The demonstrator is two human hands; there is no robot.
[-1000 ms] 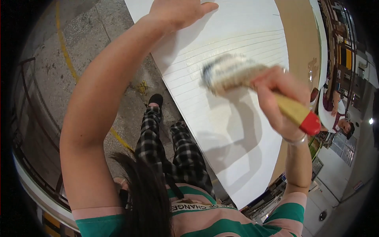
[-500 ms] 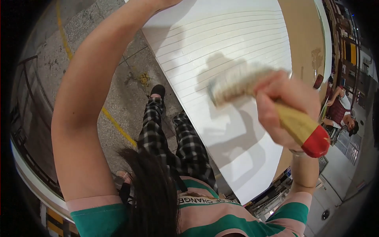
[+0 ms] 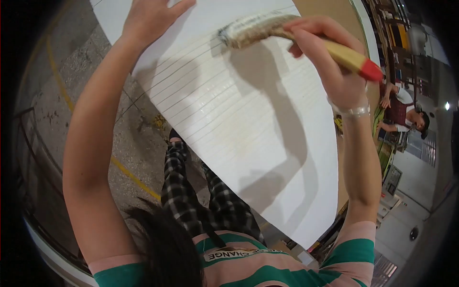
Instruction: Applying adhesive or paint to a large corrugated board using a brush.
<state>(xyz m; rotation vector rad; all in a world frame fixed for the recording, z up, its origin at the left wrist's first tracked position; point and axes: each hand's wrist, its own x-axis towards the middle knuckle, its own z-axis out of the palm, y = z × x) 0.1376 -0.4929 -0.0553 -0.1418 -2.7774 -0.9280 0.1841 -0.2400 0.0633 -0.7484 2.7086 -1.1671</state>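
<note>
My right hand (image 3: 332, 60) is closed round the yellow, red-ended handle of a wide brush (image 3: 258, 29). Its pale, dark-tipped bristles lie at the far part of a white sheet (image 3: 306, 201), over thin parallel lines; whether they touch it I cannot tell. Damp-looking, faintly yellowish patches show on the lined part. At the far left, my left hand (image 3: 154, 19) rests on the sheet with its thumb stretched out; its other fingers are partly cut off by the upper edge. Shadows of my right arm and the brush fall across the sheet.
Brown board (image 3: 327, 14) shows along the sheet's right side. Another person (image 3: 404, 112) is at the far right beside some greenish material. A yellow line (image 3: 136, 179) runs along the grey floor at left, near a dark metal frame (image 3: 33, 138).
My right hand has carried the brush toward the far left over the sheet. More of my left hand now shows at the top. The whole view has shifted a little.
</note>
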